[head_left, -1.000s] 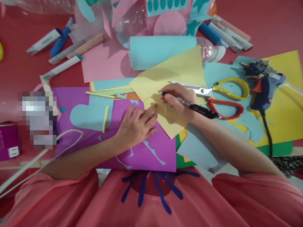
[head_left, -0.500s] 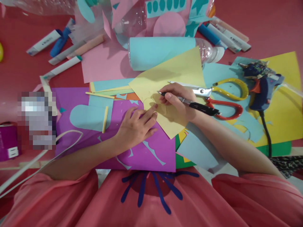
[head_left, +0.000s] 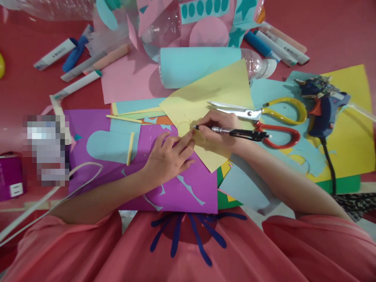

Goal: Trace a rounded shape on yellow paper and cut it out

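We pinch the pen [head_left: 232, 132] closed in our right hand [head_left: 219, 129], tip on the light, floppy yellow paper [head_left: 205, 98]; our left hand [head_left: 169, 156] lies flat, fingers spread, pinning its near-left edge.

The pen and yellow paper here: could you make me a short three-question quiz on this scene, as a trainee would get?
1. True or false: the right hand holds the pen with its tip on the yellow paper.
2. What does the left hand do? A) grips the scissors B) presses flat on the paper C) lifts the glue gun
3. Fill in: the scissors lie just beyond the right hand, and the blue ______ lies further right.

Key: 1 true; 2 B; 3 glue gun.
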`<state>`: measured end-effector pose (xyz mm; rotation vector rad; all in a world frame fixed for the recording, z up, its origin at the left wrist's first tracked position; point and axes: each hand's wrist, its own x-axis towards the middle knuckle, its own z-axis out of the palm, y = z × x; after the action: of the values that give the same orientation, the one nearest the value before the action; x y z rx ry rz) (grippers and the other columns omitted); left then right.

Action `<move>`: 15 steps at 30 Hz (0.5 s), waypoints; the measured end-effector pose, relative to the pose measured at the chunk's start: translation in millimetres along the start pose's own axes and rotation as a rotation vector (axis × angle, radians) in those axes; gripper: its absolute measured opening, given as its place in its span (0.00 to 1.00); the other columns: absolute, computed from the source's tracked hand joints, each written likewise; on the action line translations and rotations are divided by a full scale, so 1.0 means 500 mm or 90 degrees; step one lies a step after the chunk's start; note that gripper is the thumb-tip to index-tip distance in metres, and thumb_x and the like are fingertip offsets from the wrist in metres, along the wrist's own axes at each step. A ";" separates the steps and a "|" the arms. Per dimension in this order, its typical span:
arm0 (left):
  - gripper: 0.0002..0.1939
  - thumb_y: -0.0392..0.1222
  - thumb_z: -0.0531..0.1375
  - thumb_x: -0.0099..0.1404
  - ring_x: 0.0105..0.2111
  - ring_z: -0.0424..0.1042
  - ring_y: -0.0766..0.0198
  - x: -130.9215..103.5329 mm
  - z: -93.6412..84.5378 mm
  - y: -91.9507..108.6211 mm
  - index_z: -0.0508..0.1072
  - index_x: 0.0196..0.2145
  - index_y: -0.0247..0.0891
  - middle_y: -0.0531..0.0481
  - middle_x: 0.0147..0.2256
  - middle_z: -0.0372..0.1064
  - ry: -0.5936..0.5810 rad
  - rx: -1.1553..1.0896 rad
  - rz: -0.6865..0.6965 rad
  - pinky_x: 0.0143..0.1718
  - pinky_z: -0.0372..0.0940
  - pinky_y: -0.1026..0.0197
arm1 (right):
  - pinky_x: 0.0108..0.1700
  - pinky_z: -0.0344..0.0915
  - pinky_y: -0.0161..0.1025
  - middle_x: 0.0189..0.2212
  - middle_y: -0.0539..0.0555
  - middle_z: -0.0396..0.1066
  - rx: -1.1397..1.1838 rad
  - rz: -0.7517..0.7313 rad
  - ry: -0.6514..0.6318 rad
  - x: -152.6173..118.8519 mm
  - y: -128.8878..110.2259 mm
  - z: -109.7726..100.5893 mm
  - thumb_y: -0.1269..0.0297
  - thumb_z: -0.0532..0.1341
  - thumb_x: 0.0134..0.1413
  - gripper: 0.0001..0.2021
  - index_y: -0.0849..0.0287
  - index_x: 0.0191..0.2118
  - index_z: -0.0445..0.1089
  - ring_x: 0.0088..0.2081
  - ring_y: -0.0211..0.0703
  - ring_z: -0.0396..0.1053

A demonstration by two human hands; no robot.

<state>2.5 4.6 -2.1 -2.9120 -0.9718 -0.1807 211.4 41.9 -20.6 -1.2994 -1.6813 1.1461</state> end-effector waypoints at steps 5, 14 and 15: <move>0.17 0.44 0.56 0.72 0.43 0.74 0.52 -0.001 0.001 0.002 0.76 0.53 0.34 0.41 0.60 0.72 -0.018 -0.036 -0.010 0.51 0.68 0.45 | 0.22 0.57 0.35 0.19 0.45 0.67 -0.027 -0.001 0.029 -0.001 0.004 0.012 0.66 0.62 0.51 0.04 0.55 0.27 0.68 0.20 0.33 0.59; 0.18 0.44 0.56 0.73 0.44 0.74 0.52 -0.003 0.002 -0.001 0.75 0.54 0.34 0.40 0.61 0.71 -0.030 -0.038 -0.009 0.51 0.68 0.45 | 0.25 0.60 0.38 0.20 0.47 0.69 -0.047 0.028 0.017 0.000 0.004 0.001 0.63 0.60 0.53 0.05 0.53 0.27 0.68 0.22 0.36 0.63; 0.18 0.44 0.55 0.73 0.44 0.74 0.53 -0.003 0.002 -0.001 0.75 0.54 0.34 0.40 0.60 0.71 -0.028 -0.035 -0.009 0.51 0.68 0.45 | 0.26 0.60 0.38 0.21 0.47 0.70 -0.046 0.029 0.014 -0.001 0.001 -0.001 0.63 0.60 0.54 0.05 0.54 0.28 0.68 0.23 0.37 0.64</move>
<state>0.9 4.1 -3.6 -2.9715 -1.0100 -0.1472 212.2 41.7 -20.6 -1.3971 -1.6988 1.1016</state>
